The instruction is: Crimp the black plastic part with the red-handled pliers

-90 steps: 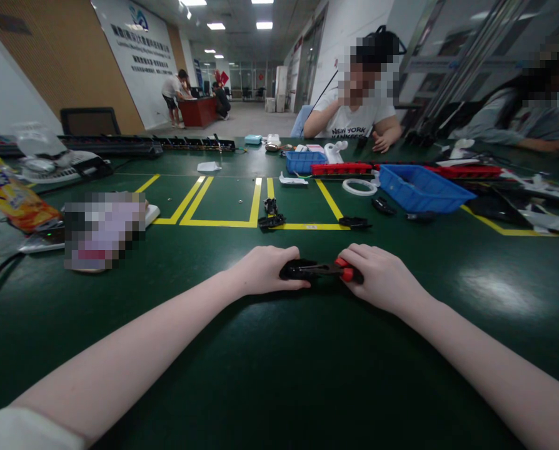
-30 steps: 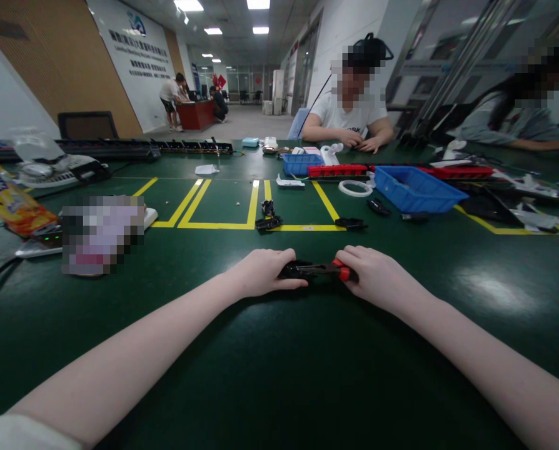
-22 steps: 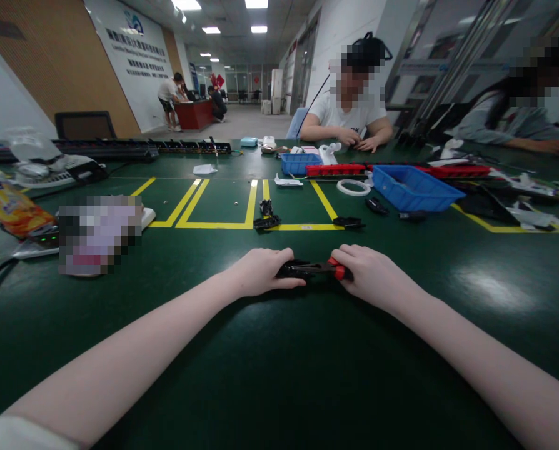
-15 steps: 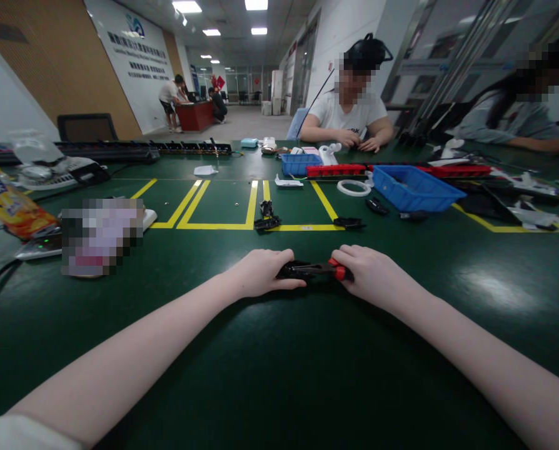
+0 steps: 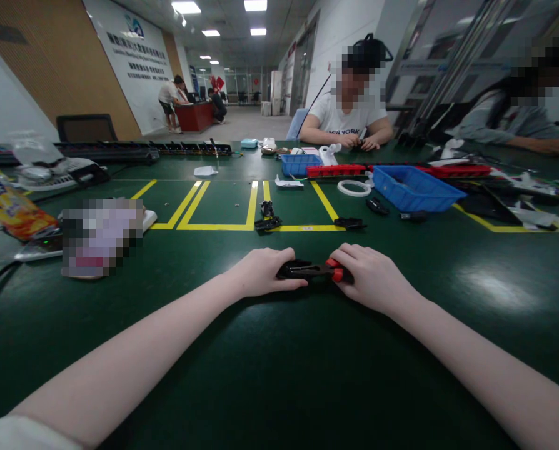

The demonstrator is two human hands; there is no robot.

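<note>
My left hand (image 5: 265,273) is closed round a black plastic part (image 5: 293,269), thumb below and fingers above; much of the part is hidden in the grip. From the other side, my right hand (image 5: 366,275) grips a pair of pliers (image 5: 336,269) with red handles and dark metal jaws. The jaws point left and meet the black part. Both hands are just above the green table (image 5: 279,375). Beyond them lie several similar black parts (image 5: 267,222), with another black piece (image 5: 349,223) on the yellow tape line.
Farther back stand a large blue bin (image 5: 415,190) and a small blue bin (image 5: 294,165), with a white ring (image 5: 353,188) between. At left are a blurred-out object (image 5: 101,237) and an orange snack bag (image 5: 10,200). A co-worker (image 5: 347,115) sits opposite.
The pliers' red handles look spread slightly wider than before, and the right hand has shifted very slightly. My left hand keeps its hold on the black part.
</note>
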